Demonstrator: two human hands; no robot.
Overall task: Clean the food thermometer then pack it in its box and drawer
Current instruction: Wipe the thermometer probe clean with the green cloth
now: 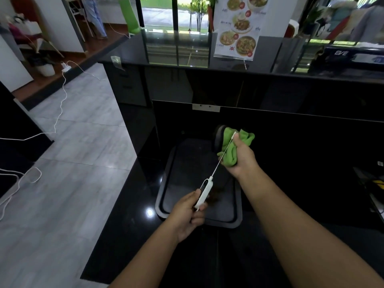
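My left hand (188, 213) grips the white handle of the food thermometer (204, 193), whose thin metal probe slants up and to the right. My right hand (241, 156) is closed on a bunched green cloth (229, 148), and the probe's tip lies against that cloth near my thumb. Both hands hover above a black tray (166, 196) on the dark glossy counter (128, 225). A small brown piece of food (214, 199) lies on the tray under the handle. No box or drawer for the thermometer can be made out.
A raised black counter shelf (207, 59) with a menu card (239, 28) runs across the back. A dark round object (218, 138) sits behind the cloth. White cables (60, 109) trail over the grey floor at left. Dark items (374, 183) lie at the right edge.
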